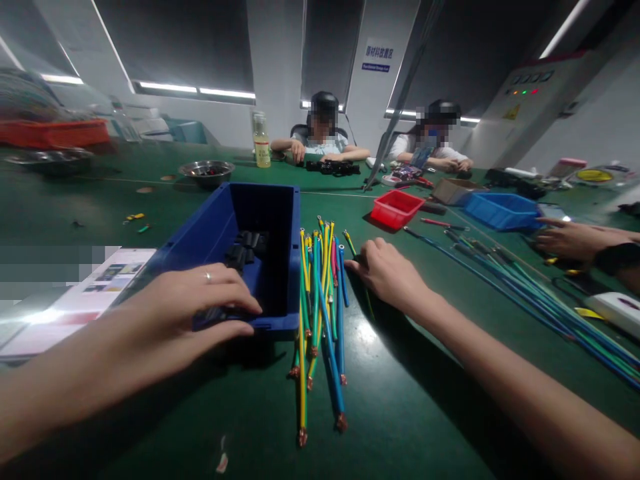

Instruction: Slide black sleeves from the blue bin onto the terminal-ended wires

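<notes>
A deep blue bin (295,267) stands open in front of me, with black plastic pieces (245,247) inside. My left hand (205,300) is closed over its near edge, fingers inside and thumb outside. Right of the bin lies a bundle of cut cables (320,287) in yellow-green, blue and red. Several have ring lugs at the far end and bare copper strands at the near end. My right hand (383,270) rests on the table beyond the bundle, fingers curled around a thin yellow-green cable (349,239); its middle is hidden under the hand.
A red tray (397,208), a light blue tray (503,210) and long cables (515,280) lie to the right, near another person's hand (575,239). A metal bowl (207,172) and a bottle (261,143) stand farther back. Printed sheets (110,283) lie left. Two people sit opposite.
</notes>
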Tool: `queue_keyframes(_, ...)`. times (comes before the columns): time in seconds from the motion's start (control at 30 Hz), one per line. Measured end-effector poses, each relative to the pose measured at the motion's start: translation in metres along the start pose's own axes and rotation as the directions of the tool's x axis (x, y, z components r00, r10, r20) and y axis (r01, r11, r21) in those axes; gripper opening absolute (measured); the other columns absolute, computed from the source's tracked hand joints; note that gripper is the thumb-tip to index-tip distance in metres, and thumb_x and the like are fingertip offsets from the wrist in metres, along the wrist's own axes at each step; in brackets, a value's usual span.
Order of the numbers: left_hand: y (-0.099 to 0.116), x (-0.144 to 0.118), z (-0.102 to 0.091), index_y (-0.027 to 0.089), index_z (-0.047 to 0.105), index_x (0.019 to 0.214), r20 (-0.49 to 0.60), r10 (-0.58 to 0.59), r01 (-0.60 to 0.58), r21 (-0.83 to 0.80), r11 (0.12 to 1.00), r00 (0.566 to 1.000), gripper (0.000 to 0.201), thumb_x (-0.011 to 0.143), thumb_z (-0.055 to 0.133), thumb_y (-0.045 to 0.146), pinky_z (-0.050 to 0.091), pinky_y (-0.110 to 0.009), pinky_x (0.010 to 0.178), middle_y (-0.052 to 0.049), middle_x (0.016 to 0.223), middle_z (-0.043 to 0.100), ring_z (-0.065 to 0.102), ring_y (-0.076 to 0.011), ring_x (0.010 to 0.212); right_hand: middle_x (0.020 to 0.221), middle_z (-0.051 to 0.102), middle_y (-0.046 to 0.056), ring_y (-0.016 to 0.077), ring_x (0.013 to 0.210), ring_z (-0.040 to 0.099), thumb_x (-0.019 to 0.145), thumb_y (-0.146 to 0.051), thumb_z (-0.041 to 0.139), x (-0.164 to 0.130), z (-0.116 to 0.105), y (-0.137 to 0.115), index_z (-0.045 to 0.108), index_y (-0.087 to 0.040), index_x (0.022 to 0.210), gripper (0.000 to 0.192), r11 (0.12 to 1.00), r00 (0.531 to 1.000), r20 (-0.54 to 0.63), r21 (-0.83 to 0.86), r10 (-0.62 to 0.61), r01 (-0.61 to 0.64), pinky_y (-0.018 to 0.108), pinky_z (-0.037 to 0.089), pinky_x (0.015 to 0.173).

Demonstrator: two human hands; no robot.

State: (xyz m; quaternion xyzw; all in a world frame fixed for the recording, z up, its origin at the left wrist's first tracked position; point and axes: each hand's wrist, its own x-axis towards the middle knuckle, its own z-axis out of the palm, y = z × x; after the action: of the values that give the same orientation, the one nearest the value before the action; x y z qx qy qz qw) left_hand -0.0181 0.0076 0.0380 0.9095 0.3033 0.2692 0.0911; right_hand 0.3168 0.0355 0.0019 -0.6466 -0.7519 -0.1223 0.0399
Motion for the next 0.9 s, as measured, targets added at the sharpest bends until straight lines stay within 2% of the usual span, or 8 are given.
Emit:
queue_keyframes(0.03,0.002,0.003,-0.004,0.035,0.075,0.098,0.058,-0.013,0.017,-0.068,0.998,0.998,0.012,0.091,0.066,0.038,0.059,-0.019,0.068,0.003,0.097,0.076,0.073,-0.0137,0.08,0.094,0.065,0.015,0.0218,0.08,0.061,0.099,-0.03,0.046,0.006,0.0,-0.007,0.059,-0.014,0.094,0.021,1.0,1.0,0.02,0.007,-0.016,0.016,0.031,0.043,0.066)
queue_keyframes(0.1,0.009,0.009,-0.006,0.03,0.075,0.095,-0.016,-0.186,0.177,-0.23,0.957,0.982,0.013,0.09,0.067,0.039,0.056,-0.018,0.054,0.001,0.085,0.076,0.071,-0.0134,0.066,0.078,0.063,0.01,0.0172,0.064,0.057,0.095,-0.015,0.046,0.005,-0.001,-0.004,0.056,-0.017,0.082,0.018,0.999,0.998,0.053,0.023,-0.044,0.043,0.03,0.037,0.059)
queue_keyframes(0.17,0.018,0.015,0.0,0.025,0.074,0.101,0.0,-0.422,0.382,-0.425,0.821,0.906,0.025,0.092,0.063,0.045,0.044,-0.018,0.036,0.003,0.058,0.068,0.062,-0.0122,0.044,0.068,0.059,0.006,0.0151,0.057,0.052,0.092,-0.011,0.047,-0.009,-0.002,0.016,0.052,-0.019,0.073,0.021,0.997,0.995,0.071,0.046,-0.072,0.069,0.029,0.034,0.056)
queue_keyframes(0.23,0.027,0.018,0.012,0.021,0.075,0.103,-0.027,-0.498,0.427,-0.477,0.768,0.867,0.029,0.091,0.065,0.046,0.043,-0.018,0.037,0.002,0.057,0.067,0.062,-0.0126,0.046,0.066,0.058,0.003,0.0148,0.056,0.052,0.09,-0.016,0.05,-0.027,-0.004,0.037,0.05,-0.02,0.073,0.019,0.994,0.994,0.066,0.075,-0.089,0.084,0.028,0.034,0.054)
queue_keyframes(0.37,0.037,0.021,0.031,0.023,0.078,0.096,-0.168,-0.46,0.316,-0.523,0.791,0.872,0.017,0.083,0.076,0.033,0.045,-0.017,0.043,0.004,0.062,0.07,0.061,-0.0105,0.051,0.074,0.064,0.001,0.0133,0.059,0.059,0.094,-0.025,0.051,-0.048,-0.015,0.046,0.056,-0.02,0.09,0.009,0.911,0.97,-0.103,0.333,-0.222,0.244,0.025,0.043,0.055)
queue_keyframes(0.53,0.043,0.018,0.032,0.026,0.08,0.097,-0.295,-0.374,0.217,-0.451,0.866,0.879,0.017,0.081,0.079,0.023,0.057,-0.022,0.061,0.003,0.081,0.079,0.069,-0.0122,0.065,0.082,0.069,0.001,0.0103,0.061,0.064,0.1,-0.026,0.049,-0.057,-0.045,-0.001,0.057,-0.023,0.109,0.012,0.786,0.833,-0.453,0.365,-0.319,0.499,0.02,0.049,0.054)
queue_keyframes(0.73,0.053,0.011,0.034,0.029,0.079,0.1,-0.362,-0.357,0.194,-0.415,0.889,0.861,0.017,0.082,0.079,0.028,0.063,-0.025,0.071,0.004,0.089,0.081,0.074,-0.0141,0.071,0.079,0.072,0.0,0.0111,0.061,0.068,0.103,-0.026,0.044,-0.066,-0.048,-0.015,0.06,-0.025,0.106,0.016,0.747,0.784,-0.488,0.335,-0.384,0.574,0.021,0.05,0.052)
queue_keyframes(0.9,0.052,0.009,0.036,0.03,0.079,0.1,-0.416,-0.354,0.204,-0.364,0.909,0.837,0.017,0.082,0.079,0.031,0.063,-0.024,0.075,0.005,0.09,0.081,0.074,-0.0135,0.072,0.077,0.074,-0.002,0.0151,0.066,0.073,0.101,-0.025,0.048,-0.067,-0.045,-0.009,0.062,-0.026,0.102,0.014,0.802,0.766,-0.573,0.291,-0.29,0.521,0.025,0.057,0.062)
